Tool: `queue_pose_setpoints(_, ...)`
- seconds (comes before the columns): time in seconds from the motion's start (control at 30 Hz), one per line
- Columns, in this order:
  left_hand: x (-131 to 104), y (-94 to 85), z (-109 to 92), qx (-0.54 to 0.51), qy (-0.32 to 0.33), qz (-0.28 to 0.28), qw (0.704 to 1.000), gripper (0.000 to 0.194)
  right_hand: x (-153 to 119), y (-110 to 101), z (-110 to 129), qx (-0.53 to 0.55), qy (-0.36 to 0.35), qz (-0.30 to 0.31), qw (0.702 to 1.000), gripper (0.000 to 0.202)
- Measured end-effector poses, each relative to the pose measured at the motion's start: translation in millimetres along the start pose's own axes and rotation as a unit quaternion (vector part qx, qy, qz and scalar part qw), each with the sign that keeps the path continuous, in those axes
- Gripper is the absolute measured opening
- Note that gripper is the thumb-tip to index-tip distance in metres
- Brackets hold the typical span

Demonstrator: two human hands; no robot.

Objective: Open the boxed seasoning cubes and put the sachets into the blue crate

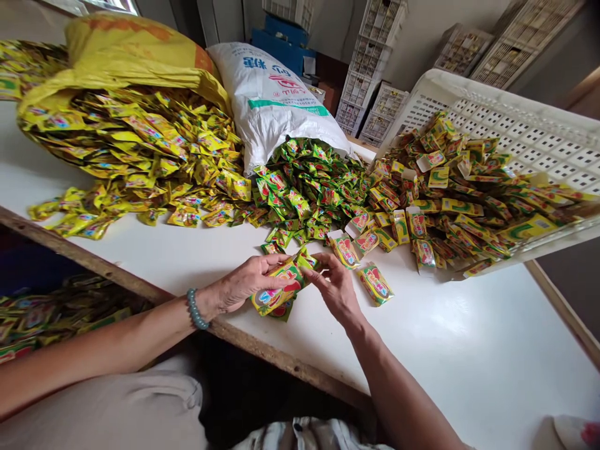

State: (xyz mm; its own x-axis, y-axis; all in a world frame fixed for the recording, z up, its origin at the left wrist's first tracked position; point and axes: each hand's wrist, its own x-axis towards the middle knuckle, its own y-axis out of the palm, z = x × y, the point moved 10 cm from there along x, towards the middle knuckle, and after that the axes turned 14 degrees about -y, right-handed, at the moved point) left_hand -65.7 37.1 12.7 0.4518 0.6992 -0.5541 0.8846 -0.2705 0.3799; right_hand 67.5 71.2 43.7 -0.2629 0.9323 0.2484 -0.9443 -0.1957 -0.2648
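My left hand (253, 281), with a beaded bracelet on its wrist, grips a small yellow-green box (280, 289) above the near part of the white table. At the box's upper right end, my right hand (334, 281) pinches a small green packet (305, 257). Under the held box, part of another green packet (284, 310) shows. Just right of my right hand lies a closed-looking printed box (375, 283). Behind it, a box with a raised white flap (344, 250) rests near the pile.
A yellow sack (135, 44) spills yellow packets at the left; a white sack (281, 94) spills green packets (319, 187) mid-table. Small boxes fill a tipped white basket (529, 131) at the right. More packets (56, 312) lie below the table's left edge (117, 275).
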Motion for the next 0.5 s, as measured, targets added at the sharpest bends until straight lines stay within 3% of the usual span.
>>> queue_pose_setpoints(0.1, -3, -4.6, -3, -0.022, 0.006, -0.013, 1.000, 0.056, 1, -11, 15, -0.067, -0.044, -0.051, 0.995, 0.030)
queue_pose_setpoints(0.2, -5, -9.9, -1, -0.044, 0.006, -0.021, 0.999, 0.057, -2, -6, 22, -0.079, -0.063, -0.056, 0.993, 0.028)
queue_pose_setpoints(0.5, -6, -11.9, 3, 0.002, -0.013, -0.040, 0.999, 0.056, 0, 0, 4, -0.045, -0.012, -0.027, 0.999, 0.025)
